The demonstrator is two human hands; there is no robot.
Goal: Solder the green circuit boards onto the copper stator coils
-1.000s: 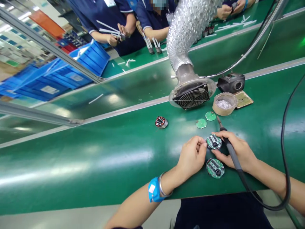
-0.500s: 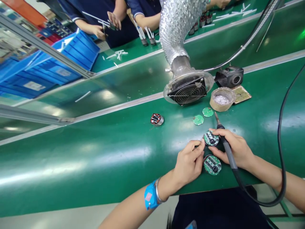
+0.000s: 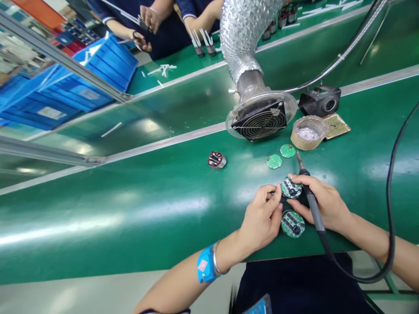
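My left hand (image 3: 262, 220) is closed, its fingertips pinching the left edge of a small round green circuit board (image 3: 291, 188) held just above the green bench (image 3: 131, 205). My right hand (image 3: 324, 203) is wrapped round a black soldering iron (image 3: 310, 200) and also touches the right edge of that board; the iron's tip points up and away toward the far side. A second round populated board (image 3: 293, 223) lies on the bench just below the hands. Two plain green discs (image 3: 274, 161) (image 3: 287, 151) lie beyond them.
A fume extractor fan (image 3: 260, 120) on a silver flexible duct (image 3: 245, 30) stands ahead. A round tub of solder scraps (image 3: 308, 132), a brass sponge pad (image 3: 336, 125), a black holder (image 3: 321, 101) and a small wound motor stator (image 3: 216, 160) sit nearby. Other people's hands (image 3: 144, 26) work across the line beside blue bins (image 3: 65, 96).
The hands stay on the upper board with only small finger shifts; my left fingers have moved closer to its edge. The view has shifted slightly.
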